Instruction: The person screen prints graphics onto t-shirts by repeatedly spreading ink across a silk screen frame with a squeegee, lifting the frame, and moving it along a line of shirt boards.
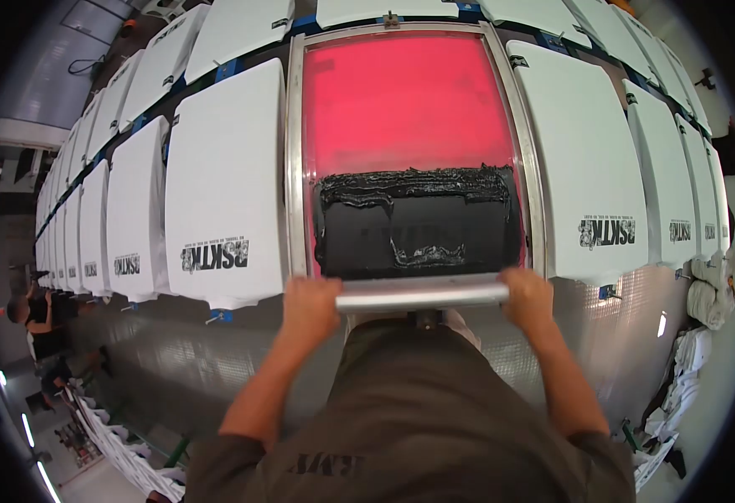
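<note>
A silk-screen frame with silver metal sides lies in front of me, its pink mesh filling the far part. Thick black ink covers the near part of the mesh, heaped in a ridge along its far edge. My left hand is closed on the near left corner of the frame. At the near right corner, my right hand is closed on the same frame. The near bar of the frame runs between my hands. Whatever lies beneath the screen is hidden.
White printed T-shirt pieces on boards flank the frame, one close on the left and one close on the right. More boards stretch away in rows. Another person stands far left. White cloths hang at lower right.
</note>
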The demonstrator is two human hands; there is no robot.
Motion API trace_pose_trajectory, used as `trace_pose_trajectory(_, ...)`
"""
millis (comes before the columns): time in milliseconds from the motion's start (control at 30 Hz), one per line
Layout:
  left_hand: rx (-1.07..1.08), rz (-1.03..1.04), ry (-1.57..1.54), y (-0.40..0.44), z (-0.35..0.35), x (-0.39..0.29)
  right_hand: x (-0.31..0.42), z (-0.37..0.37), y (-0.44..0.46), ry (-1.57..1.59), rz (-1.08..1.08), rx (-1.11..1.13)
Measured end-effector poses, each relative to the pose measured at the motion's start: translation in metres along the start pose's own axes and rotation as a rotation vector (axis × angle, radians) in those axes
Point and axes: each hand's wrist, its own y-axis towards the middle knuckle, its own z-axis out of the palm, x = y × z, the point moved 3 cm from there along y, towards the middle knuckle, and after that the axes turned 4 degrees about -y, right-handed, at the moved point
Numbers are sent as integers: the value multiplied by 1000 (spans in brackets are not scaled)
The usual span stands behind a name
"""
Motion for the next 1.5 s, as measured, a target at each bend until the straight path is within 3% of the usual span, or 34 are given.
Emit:
trace_pose_trajectory(67, -288, 42, -32, -14, 13, -8, 9, 2, -6, -38, 91, 2)
trace_pose_trajectory(167, -290, 70, 21, 43, 19, 26, -18, 14, 51, -117, 79, -45)
trace_pose_trajectory(367, 241, -329, 298, 169, -53, 18, -45, -10, 175, -236, 191, 337)
trace_pose_trajectory(400, 196, -233, 405, 175, -41, 12, -39, -13, 172, -173, 272, 270)
trace_pose_trajectory(433, 71, -111, 269, 177, -25, 0, -31, -15, 162, -172, 285, 261)
trace_pose_trajectory(467, -47, 13, 132, 175, -14, -20, -15, -27, 151, -177, 163, -146)
trace_pose_trajectory(500, -8, 113, 71, 177, -16, -46, 2, -40, 132, -184, 32, -552)
trace_pose_trajectory(567, -9, 108, 7, 187, -16, -47, 24, -47, 90, -72, 184, -536)
trace_pose_trajectory(633, 144, 51, -1, 202, -38, -40, 35, -21, 40, 678, 647, 171)
trace_pose_trajectory(733, 126, 93, -36, 208, -65, -34, 63, 38, -22, 701, 591, 926)
trace_pose_trajectory(800, 46, 87, -67, 203, -81, -41, 81, 88, -54, 875, 534, 718)
trace_pose_trajectory(867, 55, 72, -60, 202, -77, -47, 92, 98, -49, 1348, 723, 680)
trace_pose_trajectory(900, 20, 69, -49, 202, -64, -42, 91, 104, -49, 1420, 744, 675)
trace_pose_trajectory(1033, -50, 97, 116, 181, -23, -41, 91, 107, -50, 1329, 733, 631)
trace_pose_trajectory(1100, -91, 125, 110, 157, -17, -52, 95, 110, -54, 1469, 841, 522)
trace_pose_trajectory(1200, -122, 195, 129, 118, -1, -67, 95, 104, -51, 1328, 731, 492)
trace_pose_trajectory(1400, -254, 247, 59, 7, 34, -106, 98, 112, -55, 1304, 751, 399)
trace_pose_trajectory(1500, -114, 172, 26, 28, 14, -96, 100, 97, -54, 1228, 693, 427)
